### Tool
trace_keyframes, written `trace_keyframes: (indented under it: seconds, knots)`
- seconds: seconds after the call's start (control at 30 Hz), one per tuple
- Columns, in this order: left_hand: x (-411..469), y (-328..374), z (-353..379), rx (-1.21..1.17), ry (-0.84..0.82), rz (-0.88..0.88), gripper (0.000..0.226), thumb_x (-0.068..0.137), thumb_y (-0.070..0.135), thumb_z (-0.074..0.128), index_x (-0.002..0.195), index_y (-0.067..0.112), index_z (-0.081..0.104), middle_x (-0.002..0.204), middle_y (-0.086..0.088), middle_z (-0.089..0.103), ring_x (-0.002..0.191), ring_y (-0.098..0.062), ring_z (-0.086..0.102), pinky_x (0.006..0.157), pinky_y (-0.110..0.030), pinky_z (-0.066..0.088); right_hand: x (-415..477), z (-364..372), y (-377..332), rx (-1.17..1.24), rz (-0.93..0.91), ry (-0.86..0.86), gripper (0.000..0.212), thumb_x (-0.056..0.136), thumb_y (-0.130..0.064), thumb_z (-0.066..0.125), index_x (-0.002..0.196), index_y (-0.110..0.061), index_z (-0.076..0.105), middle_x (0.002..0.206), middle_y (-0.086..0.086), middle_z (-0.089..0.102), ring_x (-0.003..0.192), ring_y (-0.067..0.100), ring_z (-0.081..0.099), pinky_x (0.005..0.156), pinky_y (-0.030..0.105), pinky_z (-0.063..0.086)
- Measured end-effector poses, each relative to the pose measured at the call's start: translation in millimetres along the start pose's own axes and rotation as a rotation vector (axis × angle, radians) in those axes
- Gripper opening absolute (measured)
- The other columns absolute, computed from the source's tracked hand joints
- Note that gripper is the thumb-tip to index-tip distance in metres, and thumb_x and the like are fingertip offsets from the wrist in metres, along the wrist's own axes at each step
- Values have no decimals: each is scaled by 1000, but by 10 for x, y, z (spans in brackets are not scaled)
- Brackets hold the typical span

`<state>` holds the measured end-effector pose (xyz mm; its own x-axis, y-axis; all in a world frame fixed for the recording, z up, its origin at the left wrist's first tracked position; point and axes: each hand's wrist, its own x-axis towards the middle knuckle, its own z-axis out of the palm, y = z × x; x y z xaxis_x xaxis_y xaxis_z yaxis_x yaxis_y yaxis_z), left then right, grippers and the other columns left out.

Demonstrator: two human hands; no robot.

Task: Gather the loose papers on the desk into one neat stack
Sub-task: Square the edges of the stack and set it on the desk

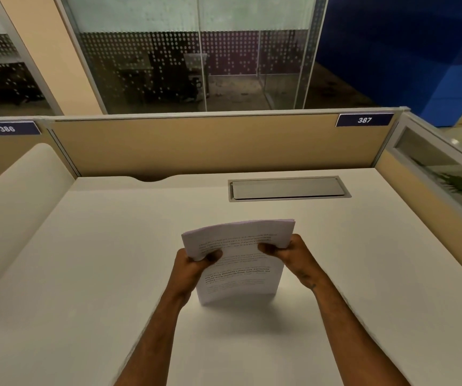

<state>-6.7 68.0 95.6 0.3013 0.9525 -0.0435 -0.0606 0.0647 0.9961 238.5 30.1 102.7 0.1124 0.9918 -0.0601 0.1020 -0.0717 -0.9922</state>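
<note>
A stack of white printed papers (239, 274) stands upright on its bottom edge on the white desk (85, 274), near the middle. My left hand (193, 267) grips the stack's left side, thumb on the front sheet. My right hand (288, 253) grips the right side the same way. The top of the stack bends slightly away from me. The sheets' edges look lined up. No other loose sheet shows on the desk.
A grey cable-hatch lid (288, 188) is set into the desk behind the papers. Tan partition panels (196, 146) close off the back and right side. A cream rounded divider (21, 207) rises on the left.
</note>
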Motion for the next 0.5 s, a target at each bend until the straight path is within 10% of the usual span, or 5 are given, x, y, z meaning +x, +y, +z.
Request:
trace_keyframes:
  seconds: [0.37,0.5]
  knots:
    - [8,-109,79,19,40,-90,22,77,24,74,95,36,79,100,-4,79,91,-30,75,79,-54,61,-107,74,143,56,102,29,23,83,-23,76,105,-28,74,102,4,77,95,26,73,86,54,59]
    - [87,-25,84,8,73,-105,20,77,23,77,98,23,78,97,-7,80,90,-34,75,80,-54,61,-83,23,9,62,94,2,40,69,-49,82,103,-30,75,101,2,78,94,26,74,85,49,60]
